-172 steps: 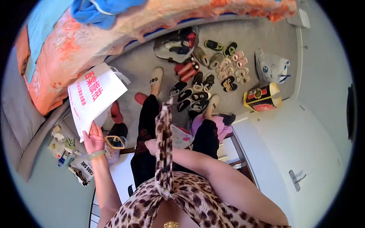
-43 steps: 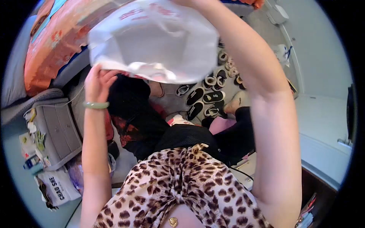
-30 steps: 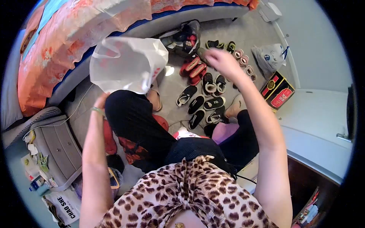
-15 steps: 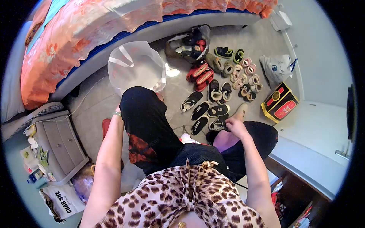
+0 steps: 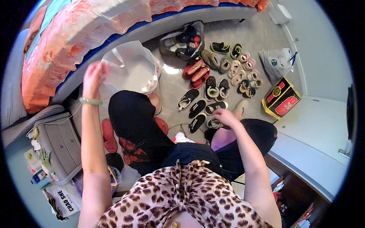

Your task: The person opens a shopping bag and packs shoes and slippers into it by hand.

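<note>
White bag (image 5: 131,70), in the upper left of the frame, sits on the floor (image 5: 173,81) between the bed (image 5: 114,21) and the person's left knee (image 5: 133,114), its wide mouth turned up to the camera and a pale strap showing inside the rim. It looks opened out and ready to take things, with no shoes visible in it. Rows of shoes lie right of it, from the red pair (image 5: 196,74) to the black slip-on shoe (image 5: 197,123) near the centre.

Lifting a shoe would call for the fingers closing on its heel or opening; the bag's thin wall may fold if knocked.

The left hand (image 5: 94,78) is raised at the bag's left edge, forearm running up from the bottom of the frame, a green bangle (image 5: 90,101) at the wrist. Its fingers are bent and blurred, so their opening, and any contact with the bag, cannot be told. The right hand (image 5: 225,117) reaches inward over the lower shoes, back up, fingers loosely curled beside a grey shoe (image 5: 214,123); whether it grips anything cannot be made out.
</note>
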Available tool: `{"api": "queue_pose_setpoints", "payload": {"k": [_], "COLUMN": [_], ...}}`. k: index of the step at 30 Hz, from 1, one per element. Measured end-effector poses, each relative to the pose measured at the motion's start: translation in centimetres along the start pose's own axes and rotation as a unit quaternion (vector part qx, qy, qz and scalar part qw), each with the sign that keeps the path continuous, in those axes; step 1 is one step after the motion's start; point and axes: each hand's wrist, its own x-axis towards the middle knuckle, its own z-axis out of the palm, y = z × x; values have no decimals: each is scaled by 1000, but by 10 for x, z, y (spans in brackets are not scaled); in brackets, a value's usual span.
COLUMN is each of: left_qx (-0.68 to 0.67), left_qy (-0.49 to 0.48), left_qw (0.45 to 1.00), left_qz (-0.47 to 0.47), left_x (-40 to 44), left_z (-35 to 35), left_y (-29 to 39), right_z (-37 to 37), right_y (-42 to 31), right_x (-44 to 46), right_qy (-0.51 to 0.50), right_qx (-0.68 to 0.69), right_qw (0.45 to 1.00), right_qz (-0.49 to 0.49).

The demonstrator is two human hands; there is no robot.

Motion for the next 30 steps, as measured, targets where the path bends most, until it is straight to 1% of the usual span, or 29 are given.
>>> {"api": "queue_pose_setpoints", "payload": {"k": [1,2,3,4,5,6,8,9,10,11,12,13,14,15,16,18,20,24,25,28,29,30], "left_qx": [-17,-33,-42,-51,-64,-77,-113,-137,-150,-136,-124,-156,-176,-196,-215,-224,-241,-269,-267,-267,-270,-274], "left_qy": [-2,-4,-52,-100,-140,-179,-251,-269,-271,-249,-224,-213,-216,-221,-228,-205,-187,-203,-205,-209,-208,-207], "left_qw": [1000,998,995,988,982,975,959,953,951,958,962,958,955,950,944,950,950,938,938,938,938,937], "left_qz": [22,44,74,104,106,106,59,31,-4,-49,-95,-109,-107,-102,-98,-78,-63,-81,-80,-72,-69,-68], "left_x": [-3,-4,-3,2,9,18,38,47,52,57,61,63,67,73,80,87,92,94,94,96,98,98], "left_z": [30,57,78,99,121,143,178,192,203,208,213,214,212,212,213,213,209,209,210,211,210,209], "left_y": [40,70,90,101,103,103,82,68,57,48,40,40,42,44,47,55,56,55,54,53,52,51], "right_z": [-1,10,20,0,4,10,-3,-6,-5,0,0,5,5,10,13,20,19,7,6,-3,5,11], "right_y": [-3,13,29,-4,2,7,-15,-25,-28,-30,-29,-32,-41,-41,-53,-57,-63,-62,-58,-37,-29,-19], "right_x": [12,39,68,75,105,134,167,184,203,220,237,247,256,270,275,286,287,287,285,269,264,256], "right_qy": [2,-5,12,13,47,90,122,125,127,139,124,99,76,39,68,56,29,-1,40,133,203,239], "right_qx": [42,89,152,158,152,192,155,166,176,251,181,281,377,410,379,414,377,314,335,242,223,208], "right_qw": [999,996,988,986,987,977,979,977,973,954,971,944,905,893,898,875,893,921,910,930,935,935], "right_qz": [-32,1,-13,43,15,-7,39,58,79,91,98,142,183,181,213,243,243,232,241,243,184,161]}}
